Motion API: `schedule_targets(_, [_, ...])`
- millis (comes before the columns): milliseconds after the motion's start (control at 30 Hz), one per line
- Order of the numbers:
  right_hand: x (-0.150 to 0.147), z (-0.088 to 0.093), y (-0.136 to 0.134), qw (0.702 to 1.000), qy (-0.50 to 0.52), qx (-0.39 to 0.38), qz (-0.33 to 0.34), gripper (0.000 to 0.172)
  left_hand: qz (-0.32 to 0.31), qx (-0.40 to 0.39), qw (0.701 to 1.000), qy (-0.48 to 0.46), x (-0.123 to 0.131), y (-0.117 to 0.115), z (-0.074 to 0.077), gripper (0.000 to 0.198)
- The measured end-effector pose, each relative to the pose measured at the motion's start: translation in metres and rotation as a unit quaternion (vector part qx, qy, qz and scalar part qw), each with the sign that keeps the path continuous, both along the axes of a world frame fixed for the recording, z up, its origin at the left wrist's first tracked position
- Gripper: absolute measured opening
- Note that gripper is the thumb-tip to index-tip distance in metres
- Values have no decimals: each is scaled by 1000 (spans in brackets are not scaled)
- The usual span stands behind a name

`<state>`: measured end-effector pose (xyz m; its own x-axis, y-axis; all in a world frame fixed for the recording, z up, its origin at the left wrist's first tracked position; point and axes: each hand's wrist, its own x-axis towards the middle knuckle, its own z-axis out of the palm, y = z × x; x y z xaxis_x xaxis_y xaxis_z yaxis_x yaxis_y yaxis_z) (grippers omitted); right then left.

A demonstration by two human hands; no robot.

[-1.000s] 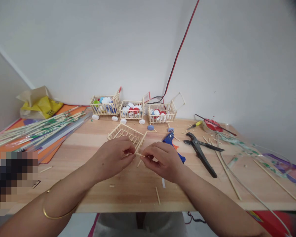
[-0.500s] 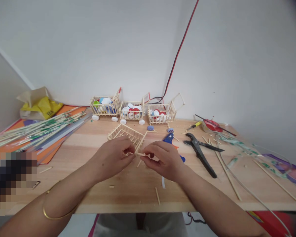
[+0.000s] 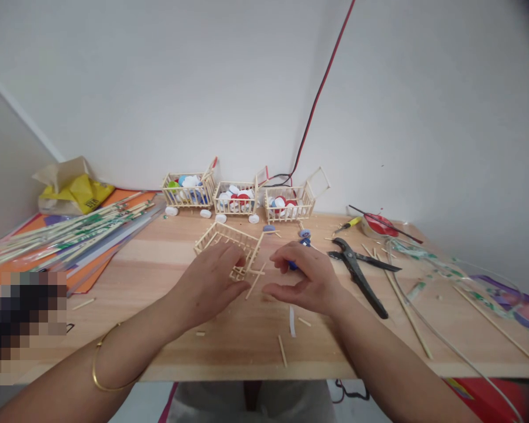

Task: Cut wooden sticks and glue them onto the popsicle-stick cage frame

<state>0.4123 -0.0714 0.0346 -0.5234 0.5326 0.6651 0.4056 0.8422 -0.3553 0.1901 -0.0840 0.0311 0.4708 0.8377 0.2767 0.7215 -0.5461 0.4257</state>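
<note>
A small basket frame of thin wooden sticks (image 3: 229,232) lies on the table. My left hand (image 3: 209,282) is at its near side, thumb apart from the fingers, covering part of the frame; whether it touches the frame is hard to tell. A short stick (image 3: 258,272) juts out from the frame's near right corner, and a loose stick (image 3: 254,283) lies slantwise between my hands. My right hand (image 3: 306,276) hovers to the right with thumb and fingers apart and nothing between them. It partly covers a blue tool (image 3: 293,265).
Three stick carts (image 3: 188,189) holding bottle caps stand along the wall. Black pliers (image 3: 357,276), a yellow-handled cutter (image 3: 349,223) and a red-and-white bowl (image 3: 379,225) are at right. Bundled sticks (image 3: 83,226) lie left, with a yellow package (image 3: 77,191) behind. Stick offcuts (image 3: 282,351) lie in front.
My fingertips have parted from the small stick at the frame's corner. My right hand has moved slightly right and opened, and my left thumb has spread from its fingers.
</note>
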Motion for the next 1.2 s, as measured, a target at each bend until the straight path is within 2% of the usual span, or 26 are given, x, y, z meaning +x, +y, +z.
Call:
schedule_targets(200, [-5, -4, 0, 999, 7, -38, 28, 18, -8, 17, 1000, -18, 2, -1, -2, 12])
schedule_targets(367, [-4, -2, -1, 998, 32, -32, 43, 25, 10, 22, 999, -30, 7, -2, -5, 8])
schedule_targets(433, [0, -1, -1, 997, 62, -38, 32, 23, 14, 25, 999, -36, 8, -3, -6, 7])
schedule_targets(500, [4, -2, 1, 993, 102, -52, -11, 14, 17, 32, 999, -39, 9, -5, -6, 5])
schedule_targets(567, [7, -6, 6, 982, 148, -79, -86, 9, 16, 38, 998, -37, 9, -5, -4, 4])
schedule_targets(633, [8, -11, 13, 965, 180, -120, -150, 10, 1, 38, 999, -32, 8, -5, -2, 4])
schedule_targets(700, [8, -17, 21, 952, 181, -172, -176, 11, -20, 32, 999, -28, 6, -3, 0, 7])
schedule_targets(900, [8, -30, 36, 952, 109, -246, -150, 19, -55, -10, 998, -25, 1, 0, 6, 10])
schedule_targets(1200, [6, -33, 36, 964, 62, -232, -113, 20, -51, -83, 995, 23, -11, 1, 23, 8])
